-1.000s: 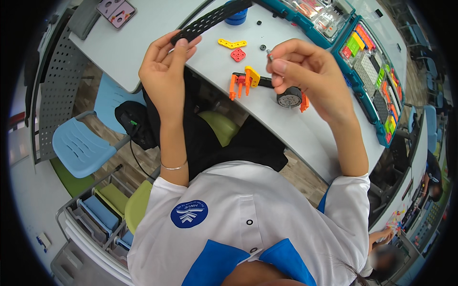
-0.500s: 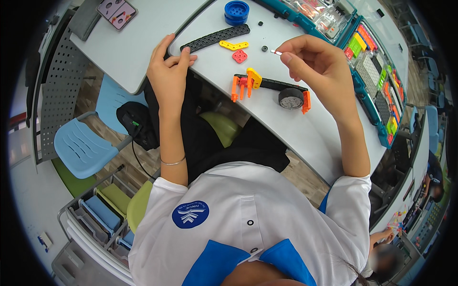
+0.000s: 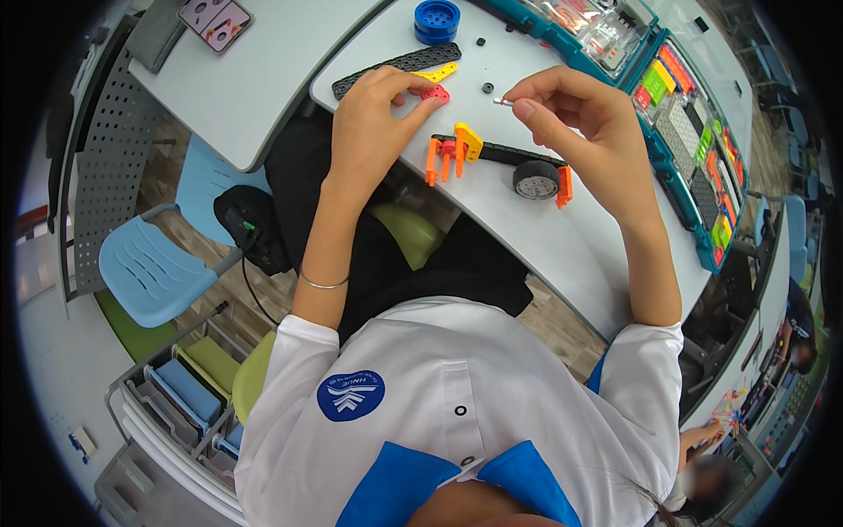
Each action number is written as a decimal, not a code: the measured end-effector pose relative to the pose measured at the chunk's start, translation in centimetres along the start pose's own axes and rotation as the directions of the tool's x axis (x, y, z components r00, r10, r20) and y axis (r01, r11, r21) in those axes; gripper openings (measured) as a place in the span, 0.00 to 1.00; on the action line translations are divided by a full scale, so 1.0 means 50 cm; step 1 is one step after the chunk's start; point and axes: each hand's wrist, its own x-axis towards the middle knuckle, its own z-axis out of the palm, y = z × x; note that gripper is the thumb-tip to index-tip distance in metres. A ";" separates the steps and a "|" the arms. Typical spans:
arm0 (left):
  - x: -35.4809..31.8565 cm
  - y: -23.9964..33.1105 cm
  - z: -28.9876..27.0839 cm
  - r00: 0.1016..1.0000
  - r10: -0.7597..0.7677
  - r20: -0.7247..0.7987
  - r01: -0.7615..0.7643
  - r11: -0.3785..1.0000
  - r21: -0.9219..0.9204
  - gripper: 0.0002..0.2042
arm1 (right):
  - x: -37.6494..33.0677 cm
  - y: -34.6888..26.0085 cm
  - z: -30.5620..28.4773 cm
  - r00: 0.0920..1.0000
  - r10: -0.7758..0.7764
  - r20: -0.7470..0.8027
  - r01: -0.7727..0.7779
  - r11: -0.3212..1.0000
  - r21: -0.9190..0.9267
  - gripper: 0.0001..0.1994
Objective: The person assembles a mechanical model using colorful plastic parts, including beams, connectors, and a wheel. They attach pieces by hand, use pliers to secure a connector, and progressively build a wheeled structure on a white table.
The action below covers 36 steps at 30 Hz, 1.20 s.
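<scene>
My left hand (image 3: 379, 123) reaches over the table, its thumb and fingertips closed on a small red plastic plate with holes (image 3: 437, 93). Between the thumb and finger of my right hand (image 3: 584, 119), raised above the table, is a small white and silver pin (image 3: 501, 102). A yellow angled beam (image 3: 448, 72) lies partly hidden by my left fingers, beside a long black perforated beam (image 3: 421, 58). Nearer me rests an assembly of a black bar (image 3: 509, 155), orange and red pegs, a yellow plate (image 3: 468, 145) and a black tyre with grey hub (image 3: 536, 180).
Two small black rings (image 3: 487, 88) (image 3: 480, 42) and stacked blue wheels (image 3: 436, 22) lie farther back. A teal parts case (image 3: 659, 132) stands open at the right. A phone (image 3: 216, 24) lies on the left table. Chairs (image 3: 158, 272) stand at the left; another person (image 3: 707, 439) sits at lower right.
My left hand has moved right from the black beam and closed on the red plate, which has shifted slightly away from me. The right hand stays nearly still, the pin tilted a little differently.
</scene>
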 end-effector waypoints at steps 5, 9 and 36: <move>-0.006 -0.024 0.004 0.997 0.059 -0.045 -0.063 0.995 -0.081 0.12 | 0.003 0.002 0.000 1.000 0.001 0.023 0.000 0.999 -0.038 0.09; -0.008 -0.012 -0.006 0.995 0.100 -0.011 -0.100 0.995 0.020 0.12 | 0.005 0.007 0.001 0.999 -0.020 0.030 0.022 0.999 -0.045 0.09; -0.034 0.081 -0.054 0.974 0.141 0.176 0.103 0.418 -0.903 0.22 | -0.010 -0.010 0.026 0.935 -0.346 -0.076 0.319 0.917 -0.240 0.05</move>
